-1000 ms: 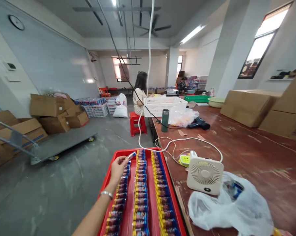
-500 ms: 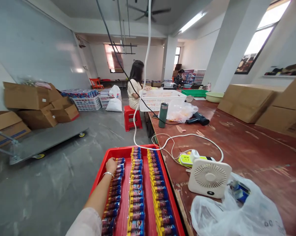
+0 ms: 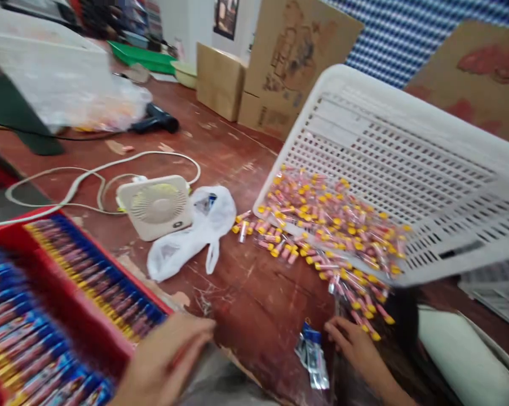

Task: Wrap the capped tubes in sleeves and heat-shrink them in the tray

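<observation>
My left hand [image 3: 167,352] is at the bottom, over the near edge of the red tray [image 3: 153,293]. It is smeared by motion; its fingers look bent and I make out nothing in them. Rows of blue and yellow packets [image 3: 97,270] lie in the tray. On the right, my right hand [image 3: 355,344] is at the table's near edge, fingers partly stretched and apart, holding nothing visible. Its fingertips are just right of a few silver and blue wrappers [image 3: 312,358]. Behind it, small pink tubes with yellow caps [image 3: 334,214] spill from a tilted white basket [image 3: 406,158].
A white fan [image 3: 159,206] and a white plastic bag [image 3: 184,248] stand mid-table. A white cable [image 3: 79,180] runs across to the left. Farther back are a black hair-dryer-shaped tool [image 3: 159,118], a green bottle [image 3: 26,107] and cardboard boxes [image 3: 220,82].
The view has swung right and down from the room to the table. The left hand has left the tray's left row of packets. The right hand and the white basket have come into view.
</observation>
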### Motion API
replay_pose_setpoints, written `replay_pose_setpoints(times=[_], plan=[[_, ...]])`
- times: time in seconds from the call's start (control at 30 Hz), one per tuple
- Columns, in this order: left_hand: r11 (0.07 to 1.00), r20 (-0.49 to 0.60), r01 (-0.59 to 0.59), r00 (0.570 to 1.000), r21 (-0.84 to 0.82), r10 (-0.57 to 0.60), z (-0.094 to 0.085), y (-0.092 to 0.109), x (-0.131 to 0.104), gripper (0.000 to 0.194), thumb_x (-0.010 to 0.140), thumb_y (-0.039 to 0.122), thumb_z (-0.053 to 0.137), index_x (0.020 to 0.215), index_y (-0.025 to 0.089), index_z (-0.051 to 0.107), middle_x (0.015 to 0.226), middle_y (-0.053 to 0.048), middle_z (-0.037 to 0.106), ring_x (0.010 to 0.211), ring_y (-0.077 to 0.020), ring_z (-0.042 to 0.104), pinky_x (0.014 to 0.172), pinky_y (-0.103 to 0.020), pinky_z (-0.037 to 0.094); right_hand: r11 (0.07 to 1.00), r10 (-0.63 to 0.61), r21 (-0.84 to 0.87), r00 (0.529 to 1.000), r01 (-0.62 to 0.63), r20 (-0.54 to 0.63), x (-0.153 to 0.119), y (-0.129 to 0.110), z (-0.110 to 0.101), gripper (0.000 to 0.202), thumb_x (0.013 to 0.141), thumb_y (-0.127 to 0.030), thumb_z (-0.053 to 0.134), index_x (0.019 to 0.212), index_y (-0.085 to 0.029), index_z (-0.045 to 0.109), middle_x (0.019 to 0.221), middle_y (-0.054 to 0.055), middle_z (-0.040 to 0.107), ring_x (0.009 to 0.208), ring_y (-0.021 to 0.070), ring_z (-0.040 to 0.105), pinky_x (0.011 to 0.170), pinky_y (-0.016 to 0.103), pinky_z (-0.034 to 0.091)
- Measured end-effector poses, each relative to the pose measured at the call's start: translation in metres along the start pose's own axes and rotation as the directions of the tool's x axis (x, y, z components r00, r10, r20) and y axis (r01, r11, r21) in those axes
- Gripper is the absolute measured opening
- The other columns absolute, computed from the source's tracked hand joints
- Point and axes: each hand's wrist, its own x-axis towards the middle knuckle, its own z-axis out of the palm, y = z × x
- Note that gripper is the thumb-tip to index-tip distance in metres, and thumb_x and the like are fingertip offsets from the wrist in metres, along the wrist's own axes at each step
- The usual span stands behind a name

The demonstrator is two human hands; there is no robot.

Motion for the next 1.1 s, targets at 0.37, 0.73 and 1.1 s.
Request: replay_pose_setpoints(times=[0.37, 0.73, 1.1], plan=[[0.820, 0.580, -0.567, 0.695, 0.077, 0.425, 0.174, 0.094, 0.015, 0.046, 0.094, 0.041, 0.055, 0.137, 0.023, 0.052, 0.137, -0.012, 0.058, 0.123, -0.0302, 0.055, 0.103, -0.050, 0.042, 0.999, 0.037, 0.006, 0.998, -0.037, -0.042, -0.033, -0.009, 0.021, 0.016, 0.079, -0.035, 0.066, 0.070, -0.025, 0.057, 0.060, -0.001, 0.065, 0.057, 0.0207, 0.059, 0.055, 0.029, 0.033], [0.836, 0.450, -0.442, 0.850, 0.325, 0.274, 0.167, 0.088, 0.041, 0.043, 0.091, 0.030, 0.060, 0.133, 0.025, 0.054, 0.130, -0.010, 0.060, 0.118, -0.0295, 0.055, 0.100, -0.048, 0.044, 0.991, -0.103, 0.067, 0.987, 0.112, -0.126, 0.026, -0.047, 0.033, 0.025, 0.084, -0.035, 0.061, 0.062, -0.024, 0.057, 0.057, -0.002, 0.060, 0.054, 0.0178, 0.054, 0.054, 0.027, 0.030], [0.863, 0.352, -0.405, 0.889, 0.303, 0.294, 0.167, 0.089, 0.062, 0.022, 0.091, 0.025, 0.059, 0.112, 0.024, 0.065, 0.116, -0.008, 0.064, 0.105, -0.0276, 0.058, 0.091, -0.045, 0.047, 0.935, -0.158, 0.285, 0.968, 0.210, -0.195, 0.028, -0.033, 0.007, 0.027, 0.086, -0.044, 0.058, 0.069, -0.024, 0.064, 0.072, 0.003, 0.063, 0.067, 0.0229, 0.058, 0.064, 0.032, 0.039]])
